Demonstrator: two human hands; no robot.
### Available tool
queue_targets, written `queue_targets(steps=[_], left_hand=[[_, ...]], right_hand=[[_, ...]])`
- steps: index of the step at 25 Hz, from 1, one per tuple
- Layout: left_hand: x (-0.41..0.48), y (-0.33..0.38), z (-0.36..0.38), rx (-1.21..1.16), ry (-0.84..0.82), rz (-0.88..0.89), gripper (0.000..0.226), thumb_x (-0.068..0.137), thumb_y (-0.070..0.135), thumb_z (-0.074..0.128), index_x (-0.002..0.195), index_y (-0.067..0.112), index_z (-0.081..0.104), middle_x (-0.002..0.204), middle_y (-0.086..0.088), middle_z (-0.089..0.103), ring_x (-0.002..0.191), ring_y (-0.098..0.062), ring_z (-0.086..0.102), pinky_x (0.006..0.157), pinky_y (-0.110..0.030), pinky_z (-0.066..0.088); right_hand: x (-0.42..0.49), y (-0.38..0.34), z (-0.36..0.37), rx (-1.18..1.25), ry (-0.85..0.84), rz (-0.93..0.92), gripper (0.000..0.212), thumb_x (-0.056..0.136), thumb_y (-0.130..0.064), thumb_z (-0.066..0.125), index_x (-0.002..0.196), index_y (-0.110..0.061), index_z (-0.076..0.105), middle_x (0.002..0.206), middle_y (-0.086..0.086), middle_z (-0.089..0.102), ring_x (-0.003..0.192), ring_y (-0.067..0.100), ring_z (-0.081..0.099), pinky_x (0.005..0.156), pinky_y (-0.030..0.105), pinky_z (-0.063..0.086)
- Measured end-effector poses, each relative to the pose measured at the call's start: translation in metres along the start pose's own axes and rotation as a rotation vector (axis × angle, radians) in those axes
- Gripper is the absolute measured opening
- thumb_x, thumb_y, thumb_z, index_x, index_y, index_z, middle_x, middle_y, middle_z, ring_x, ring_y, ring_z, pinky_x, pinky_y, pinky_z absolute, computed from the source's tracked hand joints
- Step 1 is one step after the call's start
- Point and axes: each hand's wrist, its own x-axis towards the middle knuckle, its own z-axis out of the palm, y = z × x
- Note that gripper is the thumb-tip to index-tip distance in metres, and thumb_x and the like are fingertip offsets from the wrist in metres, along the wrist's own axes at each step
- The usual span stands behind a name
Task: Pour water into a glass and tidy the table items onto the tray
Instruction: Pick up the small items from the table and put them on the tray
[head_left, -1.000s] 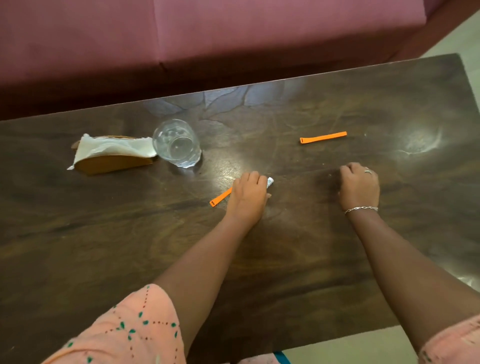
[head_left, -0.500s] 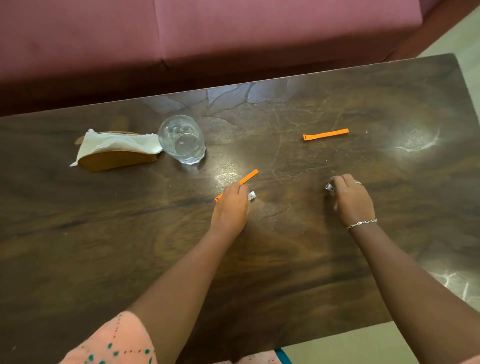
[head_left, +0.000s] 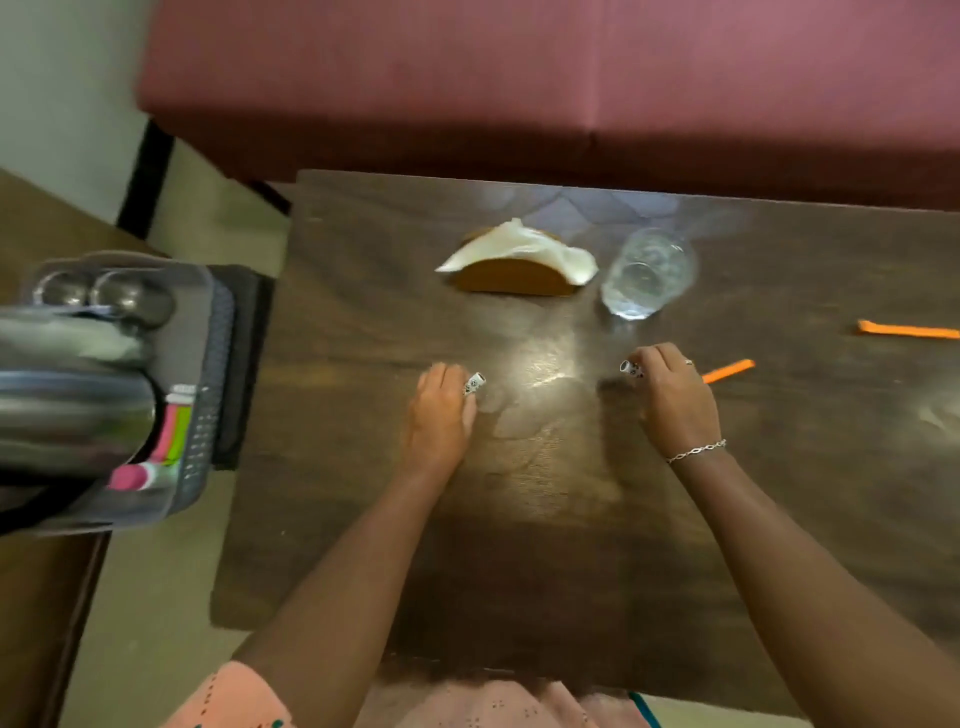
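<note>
The tray (head_left: 208, 374) stood off the table (head_left: 519, 571), left of its left edge, on a separate brown surface. It held blurred steel vessels and pink and green items. The napkin holder (head_left: 514, 280), with a white napkin (head_left: 519, 249) in it, stood near the far edge. The left hand (head_left: 439, 421) rested mid-table, fingers curled and clamped on a white roll (head_left: 474, 384). The glass (head_left: 647, 273) stood upright just right of the napkin holder, apart from both hands; its fill level could not be told. The right hand (head_left: 670, 402) gripped a second roll (head_left: 631, 369) in curled fingers. An orange strip (head_left: 727, 371) lay just beside that hand. A second strip (head_left: 906, 330) lay farther toward the right edge.
</note>
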Motion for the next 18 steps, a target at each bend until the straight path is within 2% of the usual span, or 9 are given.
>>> queue_targets(steps=[5,8,12,15,18], left_hand=[[-0.012,-0.083,-0.053,-0.067,0.15,-0.164,0.01,0.081,0.0,0.059,0.091,-0.002,0.058,0.094,-0.021,0.058,0.089,-0.038,0.053,0.077,-0.046,0.044],[-0.024,-0.127,-0.083,-0.066,0.218,-0.253,0.012,0.083,0.003,0.058,0.095,0.0,0.058,0.098,-0.019,0.059,0.092,-0.035,0.054,0.08,-0.041,0.042],[-0.036,-0.184,-0.115,-0.076,0.338,-0.335,0.011,0.082,0.005,0.056,0.092,0.001,0.058,0.093,-0.019,0.06,0.088,-0.037,0.056,0.075,-0.035,0.038],[-0.045,-0.228,-0.131,-0.105,0.372,-0.455,0.02,0.085,0.004,0.054,0.104,0.0,0.059,0.102,-0.02,0.06,0.096,-0.037,0.056,0.08,-0.038,0.04],[-0.046,-0.256,-0.142,-0.115,0.375,-0.553,0.027,0.086,0.004,0.054,0.113,-0.001,0.058,0.11,-0.021,0.06,0.102,-0.036,0.057,0.083,-0.041,0.042]], right_hand=[[0.024,-0.12,0.035,0.107,-0.033,-0.12,0.021,0.074,0.007,0.061,0.093,-0.002,0.063,0.093,0.021,0.063,0.076,0.042,0.061,0.06,0.042,0.051],[0.04,-0.189,0.058,0.199,-0.097,-0.166,0.015,0.079,0.0,0.061,0.094,-0.002,0.063,0.093,0.019,0.063,0.079,0.04,0.06,0.064,0.041,0.049],[0.068,-0.284,0.091,0.303,-0.206,-0.258,0.012,0.082,-0.008,0.062,0.094,-0.003,0.062,0.089,0.015,0.062,0.08,0.033,0.059,0.066,0.031,0.04],[0.086,-0.366,0.12,0.346,-0.284,-0.389,0.015,0.081,-0.01,0.062,0.096,-0.005,0.063,0.091,0.014,0.064,0.083,0.031,0.059,0.069,0.032,0.041],[0.107,-0.43,0.156,0.306,-0.416,-0.453,0.02,0.082,-0.013,0.062,0.101,-0.007,0.063,0.098,0.013,0.066,0.092,0.03,0.06,0.079,0.036,0.047]])
